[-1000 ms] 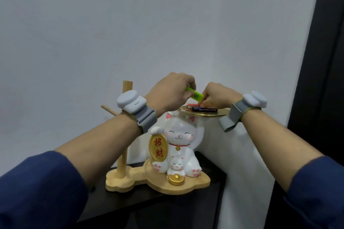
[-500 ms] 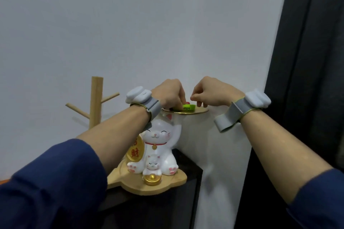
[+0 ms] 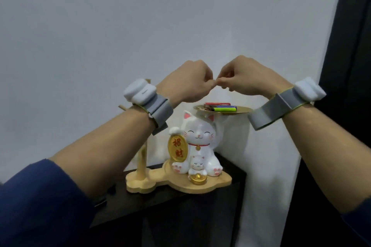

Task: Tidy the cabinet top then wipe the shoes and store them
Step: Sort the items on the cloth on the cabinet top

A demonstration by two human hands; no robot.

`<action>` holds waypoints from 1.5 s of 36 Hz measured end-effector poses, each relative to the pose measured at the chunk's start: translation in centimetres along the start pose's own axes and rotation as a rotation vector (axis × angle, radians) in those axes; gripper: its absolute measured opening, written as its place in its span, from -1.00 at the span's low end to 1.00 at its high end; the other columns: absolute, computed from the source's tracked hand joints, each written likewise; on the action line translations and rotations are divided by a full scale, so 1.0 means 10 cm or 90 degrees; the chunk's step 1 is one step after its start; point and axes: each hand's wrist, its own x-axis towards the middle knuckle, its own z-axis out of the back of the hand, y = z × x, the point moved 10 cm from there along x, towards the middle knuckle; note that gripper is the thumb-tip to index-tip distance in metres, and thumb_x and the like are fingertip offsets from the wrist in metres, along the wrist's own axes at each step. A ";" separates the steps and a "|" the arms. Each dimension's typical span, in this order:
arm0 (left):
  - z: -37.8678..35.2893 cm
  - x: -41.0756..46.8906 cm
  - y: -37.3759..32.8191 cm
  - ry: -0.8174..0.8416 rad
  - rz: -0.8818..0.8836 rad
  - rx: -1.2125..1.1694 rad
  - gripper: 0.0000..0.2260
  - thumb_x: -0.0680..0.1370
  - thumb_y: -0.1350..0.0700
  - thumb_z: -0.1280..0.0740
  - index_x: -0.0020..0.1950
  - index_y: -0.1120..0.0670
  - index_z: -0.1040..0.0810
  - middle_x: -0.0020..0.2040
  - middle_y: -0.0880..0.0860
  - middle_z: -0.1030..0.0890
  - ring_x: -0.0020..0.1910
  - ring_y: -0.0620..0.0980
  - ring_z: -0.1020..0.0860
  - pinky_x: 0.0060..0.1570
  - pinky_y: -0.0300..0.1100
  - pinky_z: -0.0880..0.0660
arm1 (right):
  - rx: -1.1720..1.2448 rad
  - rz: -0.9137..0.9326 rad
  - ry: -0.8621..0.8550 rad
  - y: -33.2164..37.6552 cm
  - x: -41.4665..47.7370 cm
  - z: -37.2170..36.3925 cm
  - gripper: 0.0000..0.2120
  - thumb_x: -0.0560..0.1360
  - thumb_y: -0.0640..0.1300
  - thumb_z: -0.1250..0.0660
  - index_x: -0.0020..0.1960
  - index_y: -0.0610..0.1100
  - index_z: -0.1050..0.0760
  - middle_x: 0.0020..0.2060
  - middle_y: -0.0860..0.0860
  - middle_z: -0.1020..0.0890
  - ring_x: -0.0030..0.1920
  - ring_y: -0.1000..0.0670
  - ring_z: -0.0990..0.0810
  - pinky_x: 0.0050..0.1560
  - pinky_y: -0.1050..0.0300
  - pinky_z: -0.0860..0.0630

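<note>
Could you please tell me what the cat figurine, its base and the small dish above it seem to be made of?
The cat figurine looks like glazed ceramic or glossy resin, given its bright highlights. The base appears to be pale unfinished wood, matte throughout. The dish seems to be gold-toned metal, thin-rimmed and shiny.

Cat figure (image 3: pixel 198 142) on a wooden base (image 3: pixel 200 183), base on the cabinet top (image 3: pixel 226 194). Post (image 3: pixel 141 160) at the base's left end. Tray (image 3: pixel 244 109) above the cat's head, lighters (image 3: pixel 223 109) in it. Both hands (image 3: pixel 187 82) (image 3: pixel 250 78) above the tray, fingertips touching.
</note>
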 end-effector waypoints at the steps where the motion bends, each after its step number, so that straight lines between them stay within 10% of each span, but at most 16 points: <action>1: 0.09 -0.04 0.00 -0.015 0.001 0.006 -0.71 0.62 -0.08 -0.24 -0.03 0.06 -0.68 -0.13 0.03 -0.66 -0.12 0.04 -0.59 -0.17 -0.09 -0.51 | 0.005 0.009 -0.013 0.08 -0.02 0.06 -0.81 0.51 0.05 -0.34 -0.24 0.04 -0.61 -0.29 0.13 -0.66 -0.21 0.16 -0.63 -0.24 0.16 -0.51; 12: 1.32 -1.28 1.12 -0.077 0.152 0.112 -0.77 0.60 -0.08 -0.30 0.06 0.02 -0.66 0.01 -0.04 -0.64 -0.02 -0.03 -0.57 -0.09 -0.17 -0.44 | 0.119 0.188 0.008 1.86 -0.21 -0.33 -0.84 0.53 0.04 -0.33 -0.09 0.03 -0.67 -0.28 0.12 -0.64 -0.18 0.08 -0.62 -0.16 0.08 -0.58; 28: 1.51 -2.75 2.23 0.136 0.305 0.254 -0.78 0.59 -0.10 -0.32 0.05 0.01 -0.65 -0.04 -0.04 -0.64 -0.05 -0.02 -0.58 0.02 -0.02 -0.56 | 0.138 0.314 0.146 3.39 -0.50 -1.41 -0.80 0.56 0.01 -0.30 0.01 -0.04 -0.67 -0.14 0.08 -0.67 -0.14 0.13 -0.58 -0.19 0.24 -0.45; 41: 0.74 -3.28 2.53 0.262 0.345 0.333 -0.78 0.55 -0.06 -0.32 0.03 0.05 -0.61 -0.01 0.08 -0.63 -0.02 0.13 -0.60 -0.19 -0.13 -0.41 | 0.027 0.301 0.275 3.65 -0.92 -2.80 -0.79 0.49 -0.10 -0.28 0.00 -0.20 -0.60 -0.13 -0.15 -0.66 -0.07 -0.18 -0.61 -0.08 -0.03 -0.57; 54: 0.69 -3.32 2.77 0.238 0.394 0.250 -0.85 0.47 -0.01 -0.43 -0.02 -0.04 -0.53 -0.02 -0.01 -0.60 0.01 0.07 -0.57 -0.10 -0.11 -0.47 | -0.027 0.308 0.183 3.66 -1.01 -2.79 -0.77 0.50 0.04 -0.33 -0.04 -0.14 -0.48 -0.18 -0.08 -0.54 -0.05 -0.16 -0.53 -0.09 0.02 -0.38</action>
